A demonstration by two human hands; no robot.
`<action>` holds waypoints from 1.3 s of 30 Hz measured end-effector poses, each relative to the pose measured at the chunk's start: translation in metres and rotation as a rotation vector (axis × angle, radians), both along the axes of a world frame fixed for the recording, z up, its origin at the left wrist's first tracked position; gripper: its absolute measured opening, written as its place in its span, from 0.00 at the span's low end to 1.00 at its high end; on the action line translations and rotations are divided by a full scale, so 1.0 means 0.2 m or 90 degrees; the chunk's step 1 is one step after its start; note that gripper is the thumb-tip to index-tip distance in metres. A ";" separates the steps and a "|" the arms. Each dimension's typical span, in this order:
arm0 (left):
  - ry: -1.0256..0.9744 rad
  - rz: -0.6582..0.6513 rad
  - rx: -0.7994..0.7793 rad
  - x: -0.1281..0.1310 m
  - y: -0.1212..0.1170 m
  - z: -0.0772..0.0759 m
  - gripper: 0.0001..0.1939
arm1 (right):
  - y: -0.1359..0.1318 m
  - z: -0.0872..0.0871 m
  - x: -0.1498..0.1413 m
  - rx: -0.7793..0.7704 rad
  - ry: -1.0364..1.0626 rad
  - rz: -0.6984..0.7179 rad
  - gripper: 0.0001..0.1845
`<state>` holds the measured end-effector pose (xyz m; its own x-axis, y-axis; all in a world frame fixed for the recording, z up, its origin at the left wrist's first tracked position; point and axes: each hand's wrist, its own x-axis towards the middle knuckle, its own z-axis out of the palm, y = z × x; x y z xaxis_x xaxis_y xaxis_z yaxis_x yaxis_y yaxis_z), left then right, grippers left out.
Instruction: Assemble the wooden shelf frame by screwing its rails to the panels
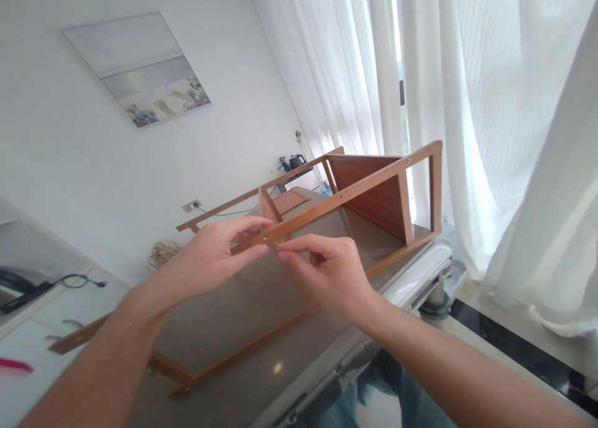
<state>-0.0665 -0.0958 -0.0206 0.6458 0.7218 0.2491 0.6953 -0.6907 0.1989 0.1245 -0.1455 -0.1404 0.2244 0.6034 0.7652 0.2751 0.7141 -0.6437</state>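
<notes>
1. Far left, low in the frame, a pink object (14,365) lies on a white counter (56,347), with a black cable (79,281) coiled above it. Upper left, a framed painting (135,70) hangs on the wall.
2. Left of centre, the left hand (212,260) wraps the near end of a bamboo rail (327,197), fingers over the top and thumb along the lower side. A wrist and forearm run in from the lower left.
3. At centre, the bamboo rail lies at a slant, its long axis rising from the hands toward the upper right. Its near end sits just past the left hand's fingertips, and a small round hole shows there.
4. Just right of centre, the right hand (327,275) pinches the rail's edge beside that hole. Whether the fingertips also hold something small, I cannot tell. The two hands are close together, and the left is nearer the rail's end.
5. Right of centre, the rail joins a wooden frame (434,191) with a slatted wooden panel (374,194), resting on a grey table top (210,328). White curtains (495,104) fill the upper right.
</notes>
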 end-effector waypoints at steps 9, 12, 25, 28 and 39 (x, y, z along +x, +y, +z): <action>-0.069 -0.021 -0.082 0.00 0.02 -0.01 0.28 | 0.05 0.02 -0.04 0.029 -0.028 -0.029 0.07; -0.085 -0.028 -0.084 0.00 0.02 -0.01 0.27 | 0.06 0.02 -0.05 0.043 -0.027 -0.030 0.08; -0.094 -0.088 -0.093 0.02 0.01 -0.01 0.22 | 0.07 0.07 -0.09 0.082 -0.096 -0.083 0.09; -0.104 -0.092 -0.107 0.02 0.02 -0.01 0.23 | 0.07 0.07 -0.10 0.075 -0.096 -0.088 0.09; -0.132 -0.092 -0.145 0.01 0.03 -0.02 0.24 | 0.08 0.05 -0.10 0.102 -0.099 -0.121 0.08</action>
<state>-0.0655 -0.0890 -0.0246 0.6981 0.6787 0.2281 0.5220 -0.7005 0.4866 0.1041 -0.1292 -0.1311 0.1948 0.4304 0.8814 0.5000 0.7295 -0.4667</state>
